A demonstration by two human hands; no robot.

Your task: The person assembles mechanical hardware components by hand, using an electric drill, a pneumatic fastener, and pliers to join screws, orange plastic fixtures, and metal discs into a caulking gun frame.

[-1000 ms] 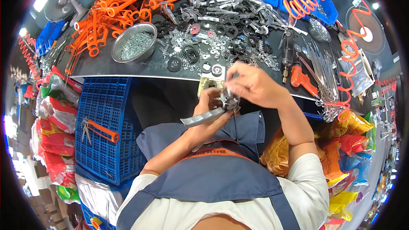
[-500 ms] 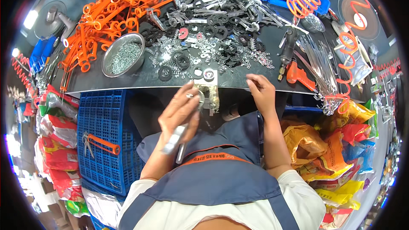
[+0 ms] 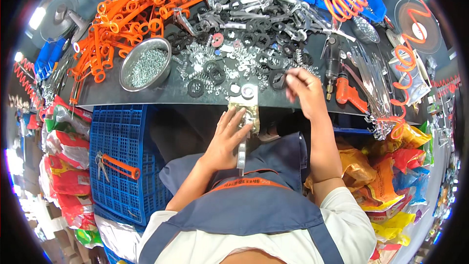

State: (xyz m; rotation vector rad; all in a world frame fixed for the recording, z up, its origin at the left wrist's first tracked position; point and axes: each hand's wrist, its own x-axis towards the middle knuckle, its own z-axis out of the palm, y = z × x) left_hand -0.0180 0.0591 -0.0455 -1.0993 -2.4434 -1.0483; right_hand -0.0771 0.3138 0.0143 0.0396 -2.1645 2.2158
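Note:
My left hand (image 3: 225,139) is closed on a shiny silver metal handle (image 3: 241,155), whose upper end lies against a small metal fixture (image 3: 255,117) at the table's edge. The handle points down toward my apron. Above the fixture, a round metal piece (image 3: 249,91) rests on a bright plate. Over the table to the right is my right hand (image 3: 307,90), its fingers curled and pinched together beside a black ring (image 3: 277,79). Whatever sits between those fingertips is hidden.
Loose washers, springs and black rings (image 3: 213,72) cover the middle of the table. Behind are piled silver handles (image 3: 264,2) and orange handles (image 3: 129,14). A steel bowl (image 3: 145,64) holds small parts. Power drivers (image 3: 348,93) lie right; a blue crate (image 3: 117,156) stands below left.
My left hand has moved right, bringing the silver handle up to the fixture. My right hand has moved up over the loose parts, and its fingers have curled in.

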